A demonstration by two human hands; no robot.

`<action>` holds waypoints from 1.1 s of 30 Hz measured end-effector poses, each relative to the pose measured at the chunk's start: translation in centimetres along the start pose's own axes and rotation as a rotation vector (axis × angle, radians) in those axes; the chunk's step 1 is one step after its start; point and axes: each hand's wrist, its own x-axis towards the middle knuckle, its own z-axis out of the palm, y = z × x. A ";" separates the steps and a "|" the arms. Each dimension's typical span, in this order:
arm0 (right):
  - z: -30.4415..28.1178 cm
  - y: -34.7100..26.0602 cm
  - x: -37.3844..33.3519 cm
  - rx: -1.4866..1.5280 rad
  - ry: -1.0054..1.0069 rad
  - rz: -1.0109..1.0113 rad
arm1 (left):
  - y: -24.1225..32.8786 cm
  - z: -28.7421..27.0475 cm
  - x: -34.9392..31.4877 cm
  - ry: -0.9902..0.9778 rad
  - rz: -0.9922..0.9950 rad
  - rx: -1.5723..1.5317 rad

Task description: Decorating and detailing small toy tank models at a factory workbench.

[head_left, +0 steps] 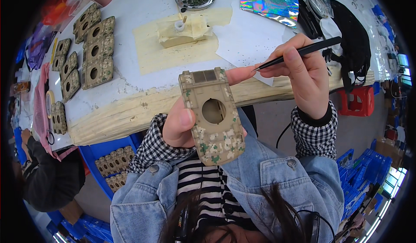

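**Camouflaged shell [219, 134] in the left hand [174, 128], black tweezers [312, 49] in the right hand [307, 80]**

At far left, similar camouflaged pieces [104, 64] lay in rows on the counter [123, 48]; nearer the middle, the left hand held the shell in front of the counter's padded edge [130, 117], thumb over its left side, index finger reaching out beyond its upper right corner, the other fingers mostly hidden; the shell looked light and stiff, probably plastic, its matt skin unlikely to slip; small raised details and the rim of the round opening seemed most fragile, so the long sides promised the safest hold; no label or lettering could be made out on it; to its right, the right hand pinched the tweezers, their tip at or just beside the left index fingertip, actual contact impossible to tell; farther right lay a black cloth item [353, 48], no writing readable there either.
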 end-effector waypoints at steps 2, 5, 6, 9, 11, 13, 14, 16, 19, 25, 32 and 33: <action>0.0 0.0 0.0 -0.010 -0.006 -0.001 | -0.1 0.0 0.0 0.005 0.010 -0.007; 0.1 0.0 0.0 -0.015 -0.004 0.000 | -0.1 0.1 0.0 0.014 0.016 -0.017; 0.1 0.0 0.1 -0.020 -0.007 -0.003 | 0.0 0.1 0.0 0.014 0.015 -0.017; 0.1 0.0 0.1 -0.029 -0.014 -0.009 | 0.0 0.1 -0.1 0.014 0.012 -0.009; 0.0 0.1 0.1 -0.030 -0.017 -0.012 | 0.0 0.2 0.0 0.020 0.020 -0.011; 0.1 0.1 0.2 -0.027 -0.014 -0.009 | 0.1 0.2 0.0 0.015 0.021 -0.008; 0.1 0.1 0.2 -0.026 -0.013 -0.007 | 0.1 0.1 0.1 0.013 0.024 -0.007; 0.1 0.1 0.2 -0.028 -0.011 -0.010 | 0.0 0.0 0.0 0.014 0.035 -0.007; 0.1 0.2 0.2 -0.034 -0.015 -0.010 | -0.2 0.1 0.0 0.028 0.050 0.015; 0.3 -0.1 0.2 -0.041 0.010 -0.050 | -0.4 -0.3 -0.1 0.023 0.005 -0.093; 1.8 -2.2 -0.2 -0.181 -0.135 -0.329 | 0.3 -1.6 -0.6 -0.059 -0.235 -0.761; 2.4 -2.3 -0.2 -0.167 -0.160 -0.379 | -0.1 -2.0 -0.6 -0.139 -0.224 -0.837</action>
